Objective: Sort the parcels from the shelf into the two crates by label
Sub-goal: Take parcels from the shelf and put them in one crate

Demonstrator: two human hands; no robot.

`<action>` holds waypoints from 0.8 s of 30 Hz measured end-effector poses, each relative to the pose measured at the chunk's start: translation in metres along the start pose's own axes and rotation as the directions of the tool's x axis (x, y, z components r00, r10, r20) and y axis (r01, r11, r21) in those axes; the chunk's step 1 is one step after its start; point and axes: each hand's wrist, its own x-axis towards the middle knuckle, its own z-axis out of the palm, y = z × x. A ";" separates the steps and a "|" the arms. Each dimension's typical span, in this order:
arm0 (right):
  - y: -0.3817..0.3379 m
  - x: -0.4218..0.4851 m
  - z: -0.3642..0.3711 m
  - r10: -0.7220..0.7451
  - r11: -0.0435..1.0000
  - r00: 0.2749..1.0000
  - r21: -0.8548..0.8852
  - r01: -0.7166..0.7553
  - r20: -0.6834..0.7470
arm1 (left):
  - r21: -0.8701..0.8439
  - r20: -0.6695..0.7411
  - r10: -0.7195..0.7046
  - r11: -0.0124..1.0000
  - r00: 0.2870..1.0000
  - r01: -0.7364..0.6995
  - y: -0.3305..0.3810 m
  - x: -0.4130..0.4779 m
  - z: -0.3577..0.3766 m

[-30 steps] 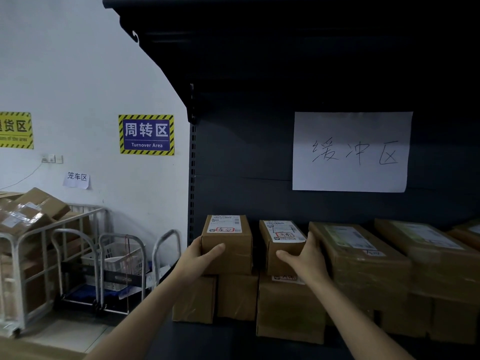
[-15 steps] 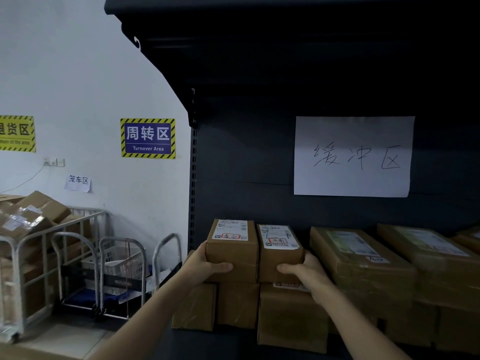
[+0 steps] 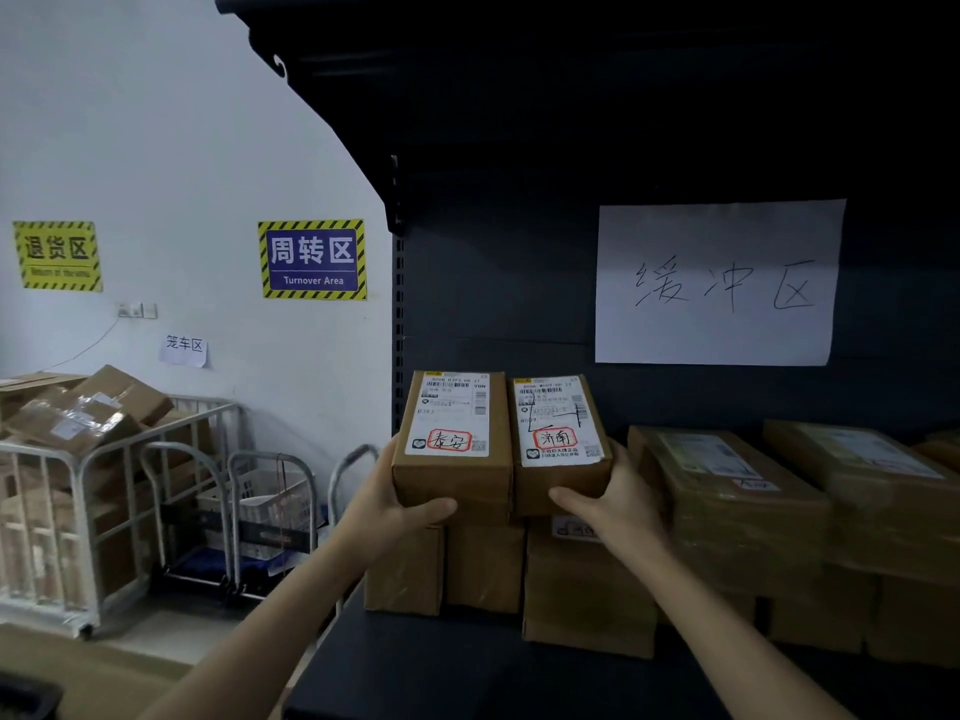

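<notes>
The dark shelf (image 3: 467, 667) fills my view, with stacked parcels (image 3: 587, 589) along it. Above the stack's left end, the left parcel (image 3: 452, 449) and right parcel (image 3: 558, 444) now touch side by side, lifted and tipped toward me; a second ago a gap parted them. My left hand (image 3: 384, 501) grips one and my right hand (image 3: 618, 501) the other, thumbs curled across their fronts.

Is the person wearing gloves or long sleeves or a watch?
No. The left hand and right hand are bare: no gloves, no rings showing. Both forearms are uncovered to the picture's edge, with no sleeve, watch or bracelet.
</notes>
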 end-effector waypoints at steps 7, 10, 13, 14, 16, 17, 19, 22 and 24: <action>-0.008 -0.011 0.015 -0.108 0.994 0.994 0.030 0.107 0.030 | 0.155 -0.140 0.053 0.987 0.989 -0.031 0.009 -0.028 -0.021; -0.018 -0.015 0.030 -0.162 0.986 0.985 0.058 0.158 0.059 | 0.217 -0.203 0.070 0.976 0.977 -0.025 0.018 -0.047 -0.036; -0.031 -0.020 0.053 -0.243 0.965 0.964 0.127 0.229 0.108 | 0.281 -0.288 0.078 0.960 0.954 0.006 0.025 -0.072 -0.057; -0.037 -0.022 0.062 -0.268 0.957 0.954 0.151 0.248 0.132 | 0.305 -0.321 0.082 0.952 0.944 0.021 0.028 -0.082 -0.066; -0.048 -0.029 0.082 -0.304 0.942 0.936 0.204 0.267 0.178 | 0.340 -0.373 0.081 0.939 0.924 0.055 0.036 -0.103 -0.082; -0.053 -0.032 0.093 -0.321 0.933 0.927 0.235 0.273 0.196 | 0.352 -0.400 0.076 0.933 0.913 0.077 0.040 -0.114 -0.090; -0.064 -0.041 0.117 -0.348 0.915 0.905 0.298 0.271 0.244 | 0.391 -0.465 0.084 0.912 0.881 0.120 0.049 -0.137 -0.106; -0.084 -0.060 0.150 -0.389 0.880 0.861 0.411 0.241 0.329 | 0.455 -0.527 0.095 0.871 0.844 0.186 0.061 -0.172 -0.133; -0.099 -0.075 0.169 -0.420 0.859 0.834 0.453 0.239 0.357 | 0.483 -0.567 0.089 0.841 0.819 0.243 0.066 -0.195 -0.153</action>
